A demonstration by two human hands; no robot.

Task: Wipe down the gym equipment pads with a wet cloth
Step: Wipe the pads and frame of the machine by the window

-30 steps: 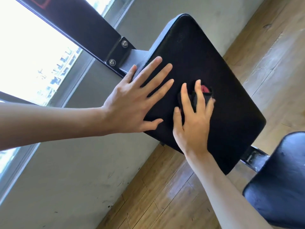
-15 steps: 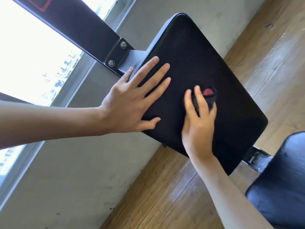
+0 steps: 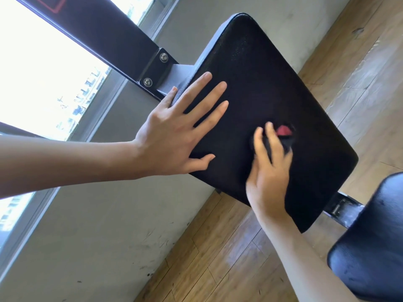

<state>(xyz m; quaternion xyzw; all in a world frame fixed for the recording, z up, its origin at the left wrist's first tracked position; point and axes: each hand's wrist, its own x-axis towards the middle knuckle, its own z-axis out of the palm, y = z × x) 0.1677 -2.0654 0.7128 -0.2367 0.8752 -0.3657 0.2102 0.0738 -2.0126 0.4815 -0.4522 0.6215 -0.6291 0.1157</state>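
Note:
A large black back pad [image 3: 272, 79] fills the middle of the view, tilted on its frame. My left hand [image 3: 174, 131] lies flat on the pad's left edge, fingers spread, holding nothing. My right hand [image 3: 269, 171] presses a small dark cloth with a red patch [image 3: 284, 136] against the pad's lower middle; the hand is blurred with motion and covers most of the cloth.
A black steel beam [image 3: 104, 38] with a bolted bracket [image 3: 156, 69] carries the pad from behind. A second black seat pad [image 3: 375, 245] sits at the lower right, joined by a metal hinge [image 3: 342, 210]. Wooden floor [image 3: 218, 258] lies below, with a grey wall and bright window on the left.
My right hand has slid the cloth rightward and slightly down the pad over the last second. The left hand has stayed flat in the same spot.

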